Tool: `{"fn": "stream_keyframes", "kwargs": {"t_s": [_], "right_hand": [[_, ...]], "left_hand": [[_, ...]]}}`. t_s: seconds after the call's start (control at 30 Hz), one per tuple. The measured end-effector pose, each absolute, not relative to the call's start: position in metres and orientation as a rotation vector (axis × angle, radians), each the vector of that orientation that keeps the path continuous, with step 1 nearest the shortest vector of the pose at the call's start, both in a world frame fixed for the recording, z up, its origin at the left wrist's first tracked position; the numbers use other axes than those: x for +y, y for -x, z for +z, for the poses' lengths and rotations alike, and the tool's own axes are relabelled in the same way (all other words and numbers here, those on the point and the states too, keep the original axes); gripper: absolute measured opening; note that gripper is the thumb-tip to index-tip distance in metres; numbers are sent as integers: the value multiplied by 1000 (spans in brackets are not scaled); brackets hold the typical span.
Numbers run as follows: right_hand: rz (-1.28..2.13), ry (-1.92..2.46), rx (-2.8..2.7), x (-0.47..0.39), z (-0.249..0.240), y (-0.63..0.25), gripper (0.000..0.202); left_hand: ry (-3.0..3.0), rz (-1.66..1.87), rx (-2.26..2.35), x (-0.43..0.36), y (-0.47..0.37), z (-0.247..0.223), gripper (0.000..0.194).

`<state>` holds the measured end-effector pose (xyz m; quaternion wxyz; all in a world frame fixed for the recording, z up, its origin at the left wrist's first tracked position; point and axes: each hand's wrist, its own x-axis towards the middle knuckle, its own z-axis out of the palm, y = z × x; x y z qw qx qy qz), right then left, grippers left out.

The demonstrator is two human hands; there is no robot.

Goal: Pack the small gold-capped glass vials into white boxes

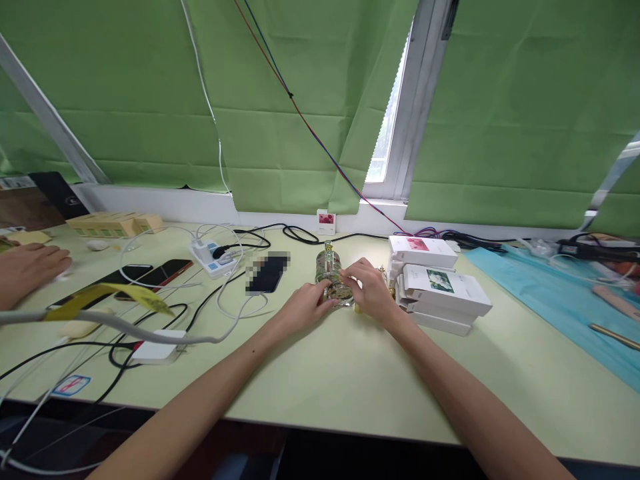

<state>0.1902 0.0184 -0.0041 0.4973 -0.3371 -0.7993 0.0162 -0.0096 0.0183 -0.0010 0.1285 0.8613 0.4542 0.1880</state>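
- Your step in hand looked like close, two-handed fingertip work on the clear cylindrical glass piece with gold-coloured detail (pixel 341 291), which sat at the middle of the tabletop (pixel 320 373), the hub of this clock, with twelve toward the window.
- Your left hand (pixel 307 303) came in from eight o'clock, thumb and forefinger narrow on the glass piece's near left edge.
- Your right hand (pixel 370 287) met it from three o'clock, its fingers bent and drawn close on the right edge.
- Whether the glass piece was lifted or resting, you could not have told from this view; nor was it clear whether the gold-tipped clear glass part (pixel 329 257) at eleven o'clock belonged to it.
- The next move, I judged, called for small, even fingertip pressure, since smooth glass could slip or chip.
- It also called for care with your right wrist: the stacked white cardboard boxes with printed pictures (pixel 445 317) stood just beside it, at three o'clock.
- At ten o'clock lay a black phone (pixel 274 275), apart from your left hand.
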Motion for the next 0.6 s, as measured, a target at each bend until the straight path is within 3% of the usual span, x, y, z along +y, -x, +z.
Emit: {"fn": "stream_keyframes", "kwargs": {"t_s": [0.6], "right_hand": [[-85, 935, -2001, 14, 1, -186, 22]], "left_hand": [[-2513, 557, 1316, 19, 9, -3, 29]]}}
